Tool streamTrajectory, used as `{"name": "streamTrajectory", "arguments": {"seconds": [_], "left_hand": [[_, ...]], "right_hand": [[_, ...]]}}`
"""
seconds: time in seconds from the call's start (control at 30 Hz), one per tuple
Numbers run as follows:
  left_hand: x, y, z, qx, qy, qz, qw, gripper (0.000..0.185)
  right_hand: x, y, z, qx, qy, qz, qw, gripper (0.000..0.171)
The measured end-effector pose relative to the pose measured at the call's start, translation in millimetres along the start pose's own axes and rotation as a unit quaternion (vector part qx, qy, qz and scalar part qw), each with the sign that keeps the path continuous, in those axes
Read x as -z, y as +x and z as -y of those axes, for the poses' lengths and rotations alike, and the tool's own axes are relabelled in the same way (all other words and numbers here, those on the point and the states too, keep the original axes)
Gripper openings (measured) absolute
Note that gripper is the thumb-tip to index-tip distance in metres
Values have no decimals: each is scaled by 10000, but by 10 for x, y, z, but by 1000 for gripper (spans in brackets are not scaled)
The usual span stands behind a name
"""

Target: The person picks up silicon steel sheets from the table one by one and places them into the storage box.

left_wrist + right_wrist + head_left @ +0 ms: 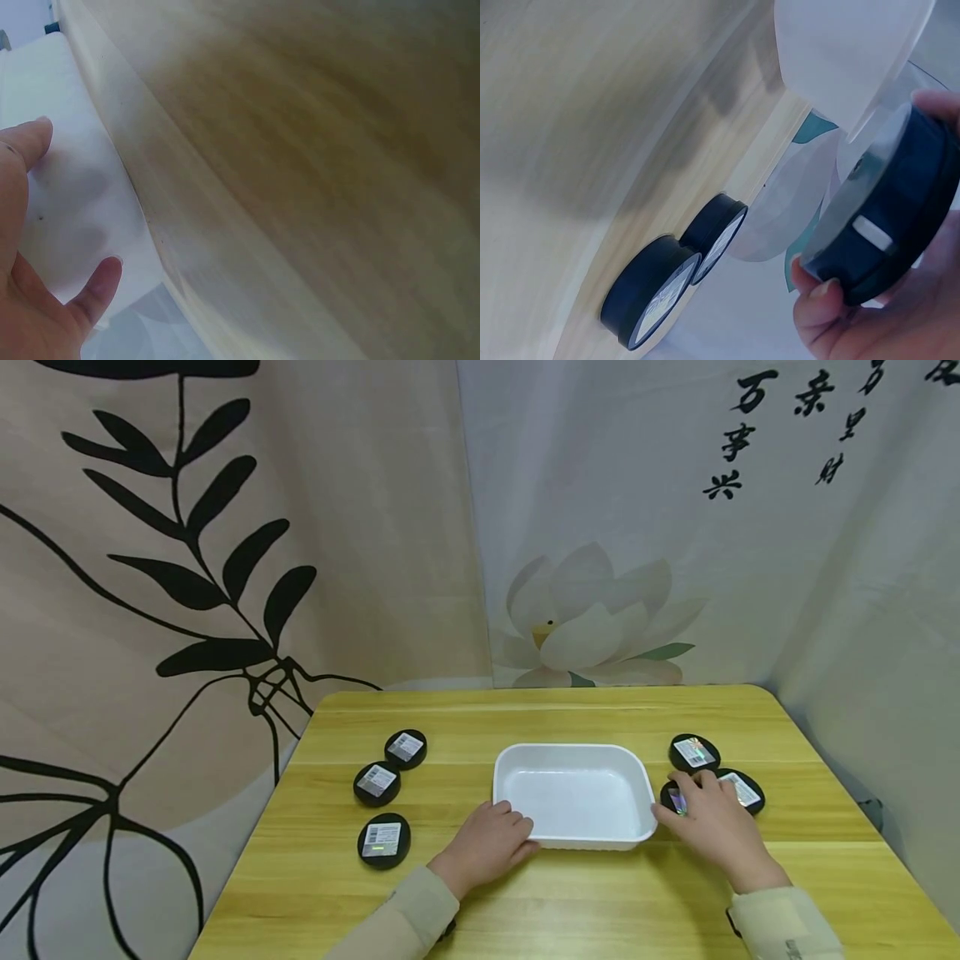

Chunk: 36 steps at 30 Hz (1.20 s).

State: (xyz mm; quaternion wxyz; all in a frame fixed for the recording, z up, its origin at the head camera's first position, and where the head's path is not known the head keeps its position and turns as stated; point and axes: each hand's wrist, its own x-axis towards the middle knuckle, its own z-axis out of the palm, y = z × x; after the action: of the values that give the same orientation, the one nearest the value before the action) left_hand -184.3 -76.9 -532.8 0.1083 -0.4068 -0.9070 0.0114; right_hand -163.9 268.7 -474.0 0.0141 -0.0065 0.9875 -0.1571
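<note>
A white rectangular tray (574, 839) sits at the middle of the wooden table. My left hand (491, 843) holds its near left corner, with fingers over the rim and the thumb by the front wall. In the left wrist view that hand (30, 255) is against the tray's white outer wall (71, 180). To the right of the tray, my right hand (708, 822) grips a flat round black tin (889, 214) by its sides. The right wrist view shows this tin tilted and off the table. Two more labelled black tins (693, 752) (649, 292) stand touching beside it.
On the left side of the table (300, 893) lie three black tins with white labels: one at the back (406, 748), one in the middle (377, 783) and one nearer (384, 841). A printed curtain (375, 527) hangs behind the table's back edge.
</note>
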Motion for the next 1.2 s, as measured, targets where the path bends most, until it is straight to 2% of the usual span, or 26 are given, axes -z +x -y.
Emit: {"name": "streamTrajectory", "arguments": {"seconds": [0.57, 1.2], "left_hand": [[73, -3, -8, -34, 16, 65, 10000, 32], [49, -9, -9, 5, -45, 206, 9998, 32]], "right_hand": [[12, 76, 83, 81, -22, 72, 9999, 77], [-14, 106, 162, 159, 25, -43, 9999, 71]]}}
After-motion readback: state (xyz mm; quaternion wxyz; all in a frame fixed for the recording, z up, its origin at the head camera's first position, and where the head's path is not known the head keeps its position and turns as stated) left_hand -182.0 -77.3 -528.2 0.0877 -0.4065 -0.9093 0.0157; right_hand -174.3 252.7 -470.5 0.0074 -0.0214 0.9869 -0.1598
